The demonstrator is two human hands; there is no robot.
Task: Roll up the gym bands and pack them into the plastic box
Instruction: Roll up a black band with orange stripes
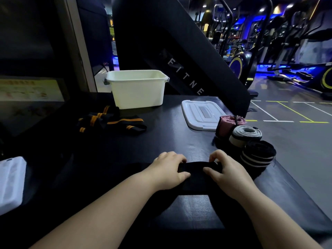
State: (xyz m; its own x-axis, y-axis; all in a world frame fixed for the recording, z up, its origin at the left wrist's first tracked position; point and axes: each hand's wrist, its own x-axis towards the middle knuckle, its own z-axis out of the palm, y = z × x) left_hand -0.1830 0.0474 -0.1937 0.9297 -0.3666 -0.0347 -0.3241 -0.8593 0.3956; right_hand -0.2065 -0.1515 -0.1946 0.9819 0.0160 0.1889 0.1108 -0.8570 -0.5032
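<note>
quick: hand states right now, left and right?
Left hand: fingers curled over the black band, gripping it.
Right hand: gripping the same black band, fingers curled over it.

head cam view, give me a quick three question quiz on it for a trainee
1. True or false: the lid is on the plastic box.
2. How many rolled bands stand at the right edge of the table? A one, B three, C five.
3. Fill in: the left hand and right hand both grip a ___ band.

Key
1. False: the lid lies flat on the table, to the right of the open box.
2. B: a pink roll, a grey roll and a black roll with white stripes.
3. black
</note>
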